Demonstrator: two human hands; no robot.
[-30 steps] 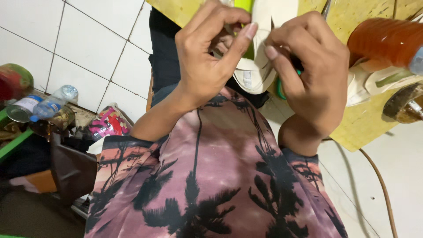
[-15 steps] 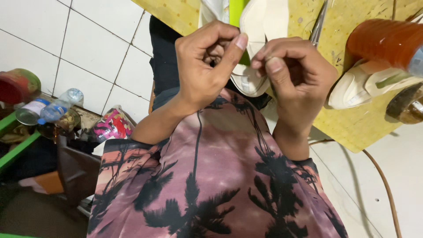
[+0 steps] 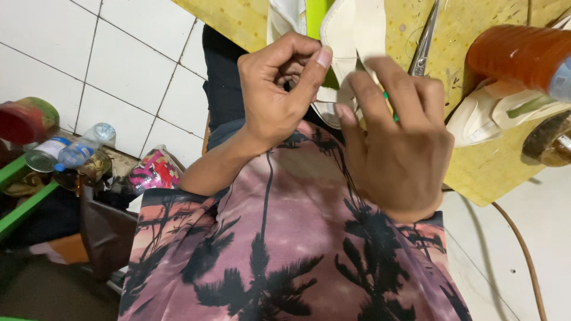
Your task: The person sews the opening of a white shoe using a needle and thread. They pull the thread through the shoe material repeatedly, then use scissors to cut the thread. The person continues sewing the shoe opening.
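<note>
A cream shoe upper (image 3: 357, 35) with a bright green lining strip hangs over the edge of a yellow work board (image 3: 470, 53). My left hand (image 3: 279, 95) is curled, with thumb and forefinger pinching the lower edge of the cream piece. Just to its right, my right hand (image 3: 398, 154) has its back to the camera; its blurred fingers reach up onto the same piece. A bit of green shows behind the right fingers. My palm-print shirt fills the lower frame.
On the board lie a slim metal tool (image 3: 425, 44), an orange bottle (image 3: 517, 56), a white shoe part (image 3: 505, 113) and a dark round object at the right edge. At left, beside the tiled surface, stand a plastic bottle (image 3: 83, 148), tins (image 3: 27, 119) and a colourful packet (image 3: 154, 169). A brown cable (image 3: 523, 249) curves at lower right.
My right hand has dropped lower and its fingers have spread from a tight pinch. The left hand keeps its pinch on the cream piece. More of the shoe upper shows above the hands.
</note>
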